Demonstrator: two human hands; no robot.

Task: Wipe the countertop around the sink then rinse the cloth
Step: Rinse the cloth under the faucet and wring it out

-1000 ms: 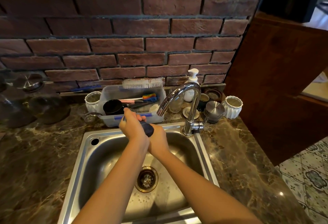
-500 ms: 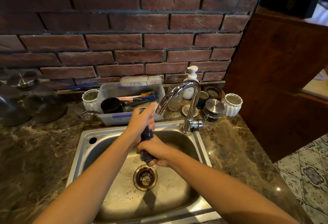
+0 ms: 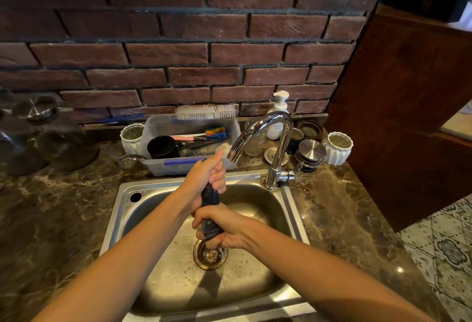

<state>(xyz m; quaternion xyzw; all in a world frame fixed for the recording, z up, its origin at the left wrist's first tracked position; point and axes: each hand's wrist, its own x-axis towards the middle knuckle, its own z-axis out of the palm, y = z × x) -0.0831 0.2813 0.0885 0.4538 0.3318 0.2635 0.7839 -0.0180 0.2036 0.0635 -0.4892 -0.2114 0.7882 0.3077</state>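
Head view: left hand [image 3: 207,176] and right hand [image 3: 226,228] grip the cloth [image 3: 210,198] over the sink [image 3: 258,204], seemingly clear of its rim.

Dim warm light from the right; glare on faucet [image 3: 265,127] and countertop [image 3: 399,269]; wide-angle bending at edges; sharp centre

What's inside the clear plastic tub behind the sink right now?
The tub holds a black cup, a rainbow-bristled brush and a steel scourer. A white scrub brush lies across its back rim. The left hand, gripping the cloth, hides its front right part.
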